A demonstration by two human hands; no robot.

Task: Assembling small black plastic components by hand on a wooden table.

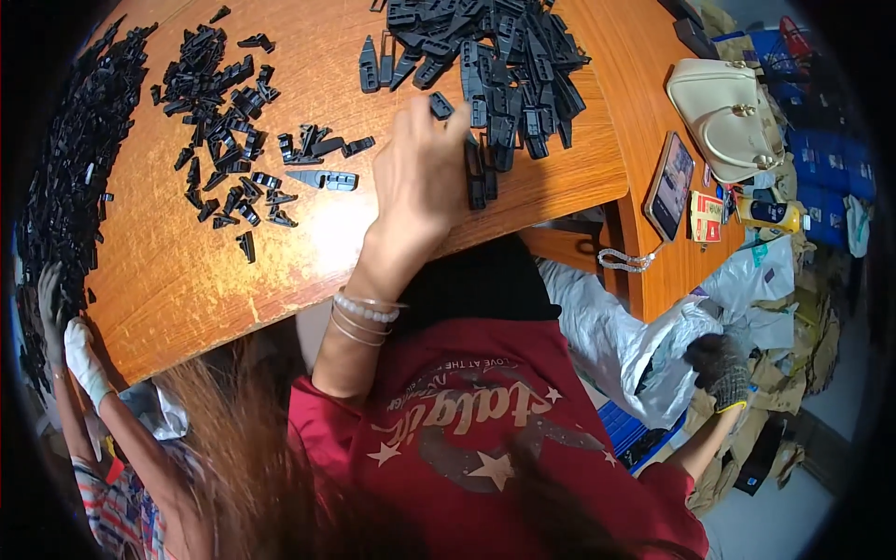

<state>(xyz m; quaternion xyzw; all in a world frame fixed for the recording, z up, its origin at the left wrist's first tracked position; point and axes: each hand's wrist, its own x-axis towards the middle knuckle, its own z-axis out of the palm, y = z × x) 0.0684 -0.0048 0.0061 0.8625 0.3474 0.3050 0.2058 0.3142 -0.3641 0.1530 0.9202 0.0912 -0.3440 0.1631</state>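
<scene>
My bare left hand [420,163], with bracelets at its wrist, is over the table with its fingers closed on a small black plastic piece [441,105]. Just beyond and to its right lies a heap of long black plastic parts [499,70]. Closer to the left side of this hand, a flat pointed black part [324,180] rests on the wood among small black clips [224,131]. Off the table at the right, my right hand [721,371] wears a dark knitted glove with a yellow cuff. It is beside a white plastic bag [644,355]; its fingers are blurred.
The wooden table [308,252] has a side surface holding a phone [669,187], a cream handbag [723,117] and a yellow bottle [770,213]. At far left, another person's gloved hands [86,359] touch a long black pile [70,177]. Blue crates [826,177] stand right.
</scene>
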